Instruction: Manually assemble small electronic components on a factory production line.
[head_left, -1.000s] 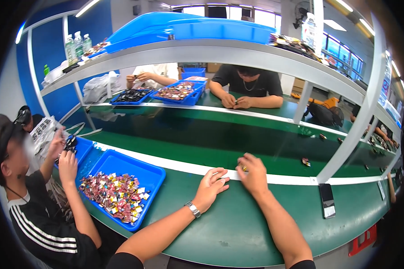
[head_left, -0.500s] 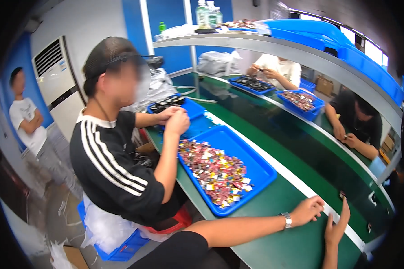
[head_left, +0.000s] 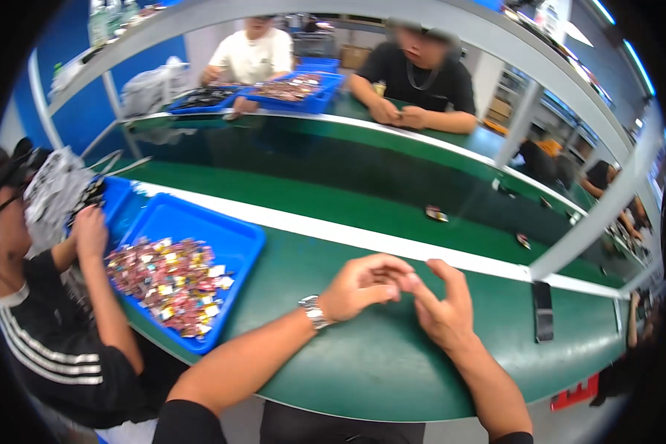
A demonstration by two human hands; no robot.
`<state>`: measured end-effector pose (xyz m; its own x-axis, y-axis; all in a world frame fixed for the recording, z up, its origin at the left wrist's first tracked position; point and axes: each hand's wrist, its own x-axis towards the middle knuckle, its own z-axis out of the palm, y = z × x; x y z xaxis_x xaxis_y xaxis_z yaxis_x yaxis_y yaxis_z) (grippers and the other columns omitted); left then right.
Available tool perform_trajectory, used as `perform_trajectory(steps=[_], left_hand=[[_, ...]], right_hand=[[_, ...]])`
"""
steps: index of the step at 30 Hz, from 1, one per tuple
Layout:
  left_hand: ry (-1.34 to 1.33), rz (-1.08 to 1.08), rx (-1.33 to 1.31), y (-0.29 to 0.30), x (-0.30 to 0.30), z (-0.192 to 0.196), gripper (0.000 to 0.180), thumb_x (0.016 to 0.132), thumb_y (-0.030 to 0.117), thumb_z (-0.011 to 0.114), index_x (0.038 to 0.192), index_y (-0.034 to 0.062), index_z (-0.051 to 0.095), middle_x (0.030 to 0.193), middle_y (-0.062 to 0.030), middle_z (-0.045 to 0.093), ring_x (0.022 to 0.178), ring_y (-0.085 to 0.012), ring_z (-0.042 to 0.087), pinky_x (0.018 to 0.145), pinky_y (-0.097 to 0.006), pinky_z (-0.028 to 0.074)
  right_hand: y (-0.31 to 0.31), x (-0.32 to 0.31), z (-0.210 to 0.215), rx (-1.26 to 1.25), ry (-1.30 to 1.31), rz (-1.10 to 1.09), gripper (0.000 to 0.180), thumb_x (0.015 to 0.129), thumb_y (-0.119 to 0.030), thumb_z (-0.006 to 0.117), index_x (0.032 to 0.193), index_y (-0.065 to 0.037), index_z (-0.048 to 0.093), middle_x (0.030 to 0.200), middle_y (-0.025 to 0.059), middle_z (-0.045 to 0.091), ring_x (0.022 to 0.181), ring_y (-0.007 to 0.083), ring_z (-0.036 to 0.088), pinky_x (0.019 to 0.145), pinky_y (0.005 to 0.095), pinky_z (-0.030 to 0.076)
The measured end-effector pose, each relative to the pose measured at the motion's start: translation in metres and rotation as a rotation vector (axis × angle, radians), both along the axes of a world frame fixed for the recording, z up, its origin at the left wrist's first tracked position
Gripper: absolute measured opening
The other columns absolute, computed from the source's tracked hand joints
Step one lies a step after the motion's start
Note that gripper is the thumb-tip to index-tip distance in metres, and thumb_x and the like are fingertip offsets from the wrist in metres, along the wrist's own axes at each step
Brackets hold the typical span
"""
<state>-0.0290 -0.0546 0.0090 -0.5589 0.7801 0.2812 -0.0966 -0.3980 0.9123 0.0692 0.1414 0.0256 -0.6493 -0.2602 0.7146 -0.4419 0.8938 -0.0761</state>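
My left hand (head_left: 367, 287), with a metal-band watch (head_left: 314, 311) on its wrist, hovers above the green worktable (head_left: 333, 362). Its fingers are loosely bent, the thumb stands apart, and I see nothing in it. Close beside it is my right hand (head_left: 447, 307), thumb and forefinger spread, also with nothing visible in it. The fingertips of both hands nearly meet; whether they touch I cannot tell. To the left lies a blue tray (head_left: 248, 238) holding a heap of small pink, white and yellow pieces (head_left: 172, 281).
A dark phone (head_left: 542, 311) lies right of my hands. Beyond a white strip (head_left: 333, 234), small pieces (head_left: 436, 214) lie on a green belt (head_left: 311, 198). A co-worker (head_left: 48, 333) sits at left; others sit across the belt near blue trays (head_left: 314, 102). A metal post (head_left: 570, 229) rises at right.
My view has swung to the right, so the blue tray and the left co-worker now appear farther left. My hands have come closer together and their fingers have shifted.
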Motion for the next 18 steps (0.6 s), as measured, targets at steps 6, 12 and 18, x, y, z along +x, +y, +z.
perform_trajectory(steps=[6,12,18], left_hand=[[0.101,-0.061,0.05,0.03,0.012,0.004,0.035,0.091,0.008,0.07,0.124,-0.0003,0.06,0.111,-0.0073,0.066,0.095,-0.0132,0.064,0.084,-0.029,0.054],[0.17,0.034,0.01,0.023,0.02,0.005,0.025,0.092,0.004,0.068,0.116,-0.0012,0.064,0.112,-0.0079,0.065,0.094,-0.0128,0.063,0.084,-0.029,0.055],[0.205,0.07,0.024,0.018,0.02,0.006,0.025,0.091,0.001,0.067,0.116,-0.0021,0.064,0.11,-0.0099,0.065,0.093,-0.0147,0.064,0.08,-0.029,0.056]], right_hand=[[0.028,0.02,0.013,0.107,-0.022,-0.073,0.063,0.081,-0.001,0.068,0.132,-0.036,0.063,0.133,0.0143,0.055,0.108,0.0306,0.061,0.086,0.0384,0.052],[0.02,0.021,0.011,0.105,-0.038,-0.014,0.069,0.08,0.0,0.066,0.136,-0.04,0.06,0.141,0.0122,0.052,0.11,0.028,0.061,0.087,0.0386,0.052],[0.021,0.015,0.01,0.113,-0.033,0.025,0.059,0.078,-0.004,0.07,0.129,-0.034,0.066,0.142,0.015,0.052,0.112,0.0325,0.061,0.088,0.0403,0.053]])
